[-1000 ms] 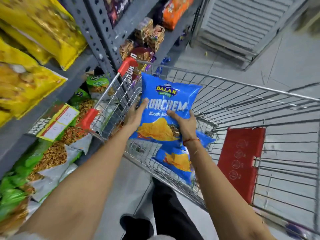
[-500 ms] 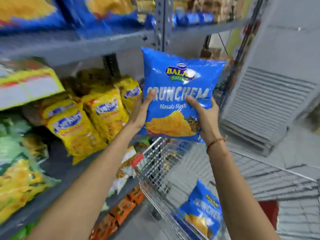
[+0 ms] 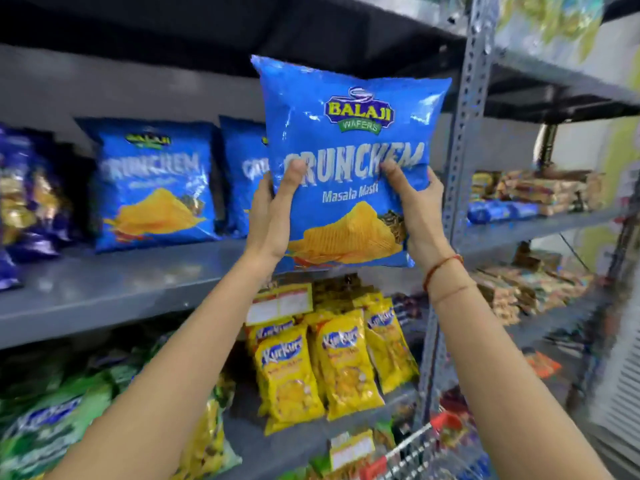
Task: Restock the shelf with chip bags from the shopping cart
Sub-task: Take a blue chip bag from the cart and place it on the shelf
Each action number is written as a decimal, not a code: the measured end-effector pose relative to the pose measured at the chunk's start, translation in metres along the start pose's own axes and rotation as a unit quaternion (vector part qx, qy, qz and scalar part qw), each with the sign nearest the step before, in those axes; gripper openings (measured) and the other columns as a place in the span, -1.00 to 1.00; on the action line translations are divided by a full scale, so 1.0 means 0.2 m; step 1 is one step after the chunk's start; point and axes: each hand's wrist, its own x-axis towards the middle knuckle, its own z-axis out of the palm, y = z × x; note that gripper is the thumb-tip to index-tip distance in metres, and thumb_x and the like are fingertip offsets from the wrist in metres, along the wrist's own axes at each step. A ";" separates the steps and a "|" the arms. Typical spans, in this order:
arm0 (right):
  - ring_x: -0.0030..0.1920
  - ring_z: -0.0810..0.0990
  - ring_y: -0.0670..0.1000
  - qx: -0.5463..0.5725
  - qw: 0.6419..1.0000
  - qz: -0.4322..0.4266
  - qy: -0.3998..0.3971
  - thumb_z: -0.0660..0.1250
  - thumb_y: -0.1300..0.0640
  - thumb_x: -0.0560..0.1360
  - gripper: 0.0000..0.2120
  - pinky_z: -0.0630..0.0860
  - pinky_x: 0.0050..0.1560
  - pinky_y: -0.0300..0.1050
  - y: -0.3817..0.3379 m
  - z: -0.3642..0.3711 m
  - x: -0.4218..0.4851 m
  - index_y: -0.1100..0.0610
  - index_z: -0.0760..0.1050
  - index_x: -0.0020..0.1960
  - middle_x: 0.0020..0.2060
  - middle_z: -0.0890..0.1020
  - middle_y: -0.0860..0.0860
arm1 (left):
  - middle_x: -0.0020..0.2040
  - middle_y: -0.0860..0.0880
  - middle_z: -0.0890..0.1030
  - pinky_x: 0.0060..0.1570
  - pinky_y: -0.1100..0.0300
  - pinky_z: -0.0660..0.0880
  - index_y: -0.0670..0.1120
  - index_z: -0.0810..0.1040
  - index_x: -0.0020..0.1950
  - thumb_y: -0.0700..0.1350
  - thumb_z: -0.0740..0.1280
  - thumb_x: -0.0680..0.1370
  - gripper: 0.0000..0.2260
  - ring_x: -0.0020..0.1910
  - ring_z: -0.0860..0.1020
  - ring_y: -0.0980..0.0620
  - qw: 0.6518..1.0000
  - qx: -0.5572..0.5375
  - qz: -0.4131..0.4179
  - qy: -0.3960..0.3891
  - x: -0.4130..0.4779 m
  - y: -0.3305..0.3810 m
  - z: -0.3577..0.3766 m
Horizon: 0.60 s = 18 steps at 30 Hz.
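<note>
I hold a blue Balaji Crunchem chip bag (image 3: 349,133) upright in front of the grey shelf (image 3: 138,282). My left hand (image 3: 273,213) grips its left edge with the thumb on the front. My right hand (image 3: 415,206) grips its right edge the same way. Two matching blue bags stand on the shelf: one (image 3: 152,185) at the left, the other (image 3: 242,174) partly hidden behind the held bag. Only a corner of the shopping cart (image 3: 426,448) shows at the bottom right.
Yellow Kurkure bags (image 3: 339,362) fill the shelf below, green bags (image 3: 52,420) lie at the lower left. Dark blue packs (image 3: 20,202) sit at the far left of the grey shelf. A perforated upright post (image 3: 464,150) bounds it on the right, with biscuit packs (image 3: 530,195) beyond.
Both hands have lifted the blue bag out of the cart and up to the level of the shelf with the matching bags. My view has swung upward from the cart to the shelves.
</note>
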 end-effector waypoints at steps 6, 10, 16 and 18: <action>0.18 0.62 0.11 -0.008 0.997 0.034 -0.065 0.56 -0.11 0.19 -0.19 0.57 0.19 0.06 0.15 0.33 0.17 0.24 0.44 0.32 0.17 0.63 0.17 | 0.45 0.12 0.35 0.46 0.09 0.14 0.02 0.34 0.44 0.41 0.24 0.33 -0.23 0.40 0.32 0.14 0.997 0.030 -0.035 0.054 0.20 0.00 -0.23; 0.10 0.61 -0.19 -0.024 0.994 0.062 -0.089 0.54 0.02 0.34 -0.35 0.55 0.21 -0.18 0.29 0.42 0.25 0.28 0.40 0.28 0.15 0.59 0.02 | 0.27 0.00 0.57 0.33 -0.03 0.40 0.02 0.52 0.28 0.25 0.24 0.48 -0.53 0.27 0.52 -0.01 0.996 0.015 -0.047 0.073 0.31 -0.10 -0.30; 0.31 0.50 0.09 -0.054 0.989 0.092 -0.099 0.52 -0.04 0.35 -0.21 0.42 0.37 0.05 0.44 0.42 0.30 0.24 0.29 0.43 0.34 0.49 0.14 | 0.34 -0.03 0.52 0.37 -0.09 0.35 0.04 0.45 0.35 0.39 0.23 0.39 -0.35 0.33 0.46 -0.04 0.992 0.057 -0.097 0.064 0.39 -0.23 -0.32; 0.31 0.51 0.15 -0.051 0.987 0.111 -0.104 0.52 -0.06 0.34 -0.22 0.42 0.37 0.13 0.48 0.41 0.32 0.25 0.31 0.41 0.33 0.50 0.18 | 0.34 -0.01 0.51 0.30 0.07 0.40 0.02 0.43 0.36 0.39 0.23 0.39 -0.34 0.33 0.46 -0.03 0.990 0.061 -0.107 0.066 0.40 -0.27 -0.31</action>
